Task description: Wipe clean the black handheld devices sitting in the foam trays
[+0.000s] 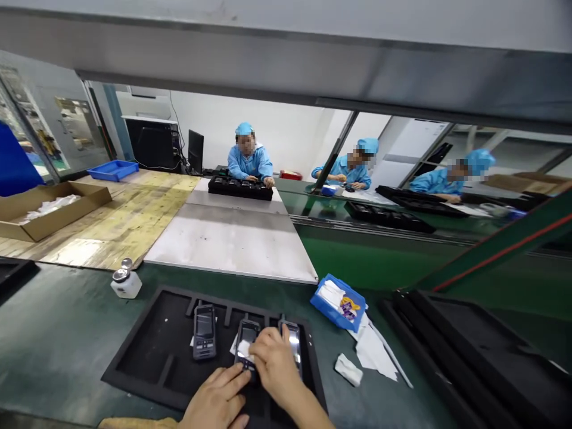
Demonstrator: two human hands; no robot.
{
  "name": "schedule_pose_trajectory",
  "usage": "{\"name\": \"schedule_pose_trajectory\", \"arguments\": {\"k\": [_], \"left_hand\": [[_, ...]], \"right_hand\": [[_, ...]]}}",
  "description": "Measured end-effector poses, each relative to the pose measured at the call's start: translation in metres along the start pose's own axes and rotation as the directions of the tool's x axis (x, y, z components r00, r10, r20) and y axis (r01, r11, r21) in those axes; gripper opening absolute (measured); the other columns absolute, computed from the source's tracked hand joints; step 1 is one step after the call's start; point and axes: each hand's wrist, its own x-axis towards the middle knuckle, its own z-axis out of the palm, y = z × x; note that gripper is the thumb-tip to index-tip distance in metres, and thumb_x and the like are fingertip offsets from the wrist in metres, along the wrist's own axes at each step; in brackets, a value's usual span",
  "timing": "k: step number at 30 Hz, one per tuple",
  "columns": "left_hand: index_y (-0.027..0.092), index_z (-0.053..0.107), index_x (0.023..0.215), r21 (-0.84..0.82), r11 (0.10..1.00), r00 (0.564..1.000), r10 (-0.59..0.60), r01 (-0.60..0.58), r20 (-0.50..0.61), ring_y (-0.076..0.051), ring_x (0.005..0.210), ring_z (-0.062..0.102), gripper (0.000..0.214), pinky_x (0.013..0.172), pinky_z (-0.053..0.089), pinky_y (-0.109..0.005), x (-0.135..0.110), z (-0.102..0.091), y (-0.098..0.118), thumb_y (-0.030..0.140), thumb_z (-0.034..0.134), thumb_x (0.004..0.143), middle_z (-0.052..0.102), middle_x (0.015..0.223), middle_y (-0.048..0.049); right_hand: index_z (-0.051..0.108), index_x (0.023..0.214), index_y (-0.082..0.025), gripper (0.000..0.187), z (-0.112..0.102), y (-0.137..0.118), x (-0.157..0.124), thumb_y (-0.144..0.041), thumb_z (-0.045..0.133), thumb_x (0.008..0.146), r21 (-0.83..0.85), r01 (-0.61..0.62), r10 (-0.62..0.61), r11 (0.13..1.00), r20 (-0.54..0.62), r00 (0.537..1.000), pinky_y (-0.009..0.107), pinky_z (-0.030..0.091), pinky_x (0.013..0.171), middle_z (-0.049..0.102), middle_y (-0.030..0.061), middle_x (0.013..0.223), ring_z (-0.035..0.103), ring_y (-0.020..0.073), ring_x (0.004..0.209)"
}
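A black foam tray (152, 351) lies on the green bench in front of me. Three small black handheld devices sit in its slots: the left device (204, 331), the middle device (246, 341) and the right device (292, 339). My right hand (274, 360) is closed on a small white wipe (243, 350) and presses it on the middle device's screen. My left hand (217, 399) rests on the tray just below that device, its fingers touching the device's lower end.
A white solvent dispenser bottle (126, 280) stands left of the tray. A blue pack of wipes (337, 302), loose white sheets (373, 351) and a crumpled wipe (349, 369) lie to the right. Stacked black trays (473, 351) sit at right. Three co-workers in blue work across the bench.
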Motion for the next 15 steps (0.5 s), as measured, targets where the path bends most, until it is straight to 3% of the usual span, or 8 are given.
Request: {"name": "schedule_pose_trajectory", "arguments": {"k": [3,6,10,15], "left_hand": [[0.022,0.069,0.093,-0.034,0.997,0.997,-0.069,0.070,0.021,-0.022,0.125,0.053,0.013,0.101,0.045,-0.033,0.000,-0.002,0.003,0.032,0.063,0.086,0.063,0.132,-0.0019],[0.023,0.068,0.091,-0.015,1.000,1.000,-0.011,0.011,0.020,-0.022,0.124,0.055,0.013,0.095,0.047,-0.032,0.002,-0.003,-0.002,0.034,0.062,0.088,0.062,0.134,0.0001],[0.022,0.068,0.087,0.013,0.999,0.999,0.032,-0.032,0.017,-0.020,0.122,0.056,0.014,0.095,0.047,-0.028,0.001,-0.003,-0.003,0.036,0.064,0.088,0.064,0.132,0.0006],[0.022,0.069,0.094,-0.056,0.988,0.987,-0.137,0.142,0.086,-0.021,0.125,0.054,0.013,0.105,0.042,-0.034,0.000,-0.010,0.010,0.031,0.063,0.087,0.063,0.133,-0.0010]], "right_hand": [[0.070,0.086,-0.030,0.018,0.005,-0.005,0.009,-0.016,0.058,0.088,0.005,0.053,-0.053,0.999,0.024,0.998,0.060,0.002,0.113,0.066,-0.0017,0.088,0.049,0.0201,0.103],[0.071,0.085,-0.028,0.020,-0.001,0.003,0.023,-0.013,0.057,0.087,-0.032,-0.019,0.018,0.999,-0.030,0.999,0.062,0.001,0.112,0.067,-0.0003,0.090,0.050,0.0215,0.103],[0.070,0.085,-0.028,0.023,-0.004,0.009,0.008,-0.011,0.054,0.087,-0.018,-0.079,0.078,0.997,-0.040,0.996,0.061,0.008,0.111,0.067,-0.0002,0.088,0.051,0.0203,0.100],[0.070,0.087,-0.029,0.022,0.004,-0.004,0.009,-0.013,0.056,0.087,-0.035,0.031,-0.030,0.999,0.033,0.999,0.059,0.004,0.113,0.067,-0.0012,0.089,0.051,0.0197,0.103]]}}
